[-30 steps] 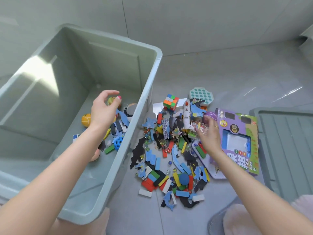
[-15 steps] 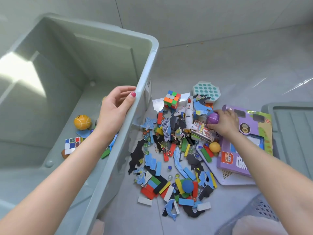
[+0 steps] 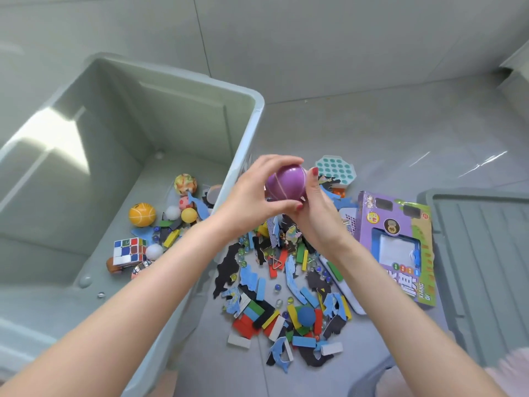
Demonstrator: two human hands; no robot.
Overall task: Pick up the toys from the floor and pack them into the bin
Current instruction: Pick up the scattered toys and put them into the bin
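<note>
Both the left hand and right hand are gripping a purple ball beside the bin, which is holding a few toys while most are lying in the floor pile to its right.

Home interior, likely a playroom or living-room floor: pale grey glossy floor tiles meeting a plain wall. Kids' toys heaped on the floor, a purple boxed game on the right, a big grey-green plastic storage bin on the left with its lid at far right
</note>
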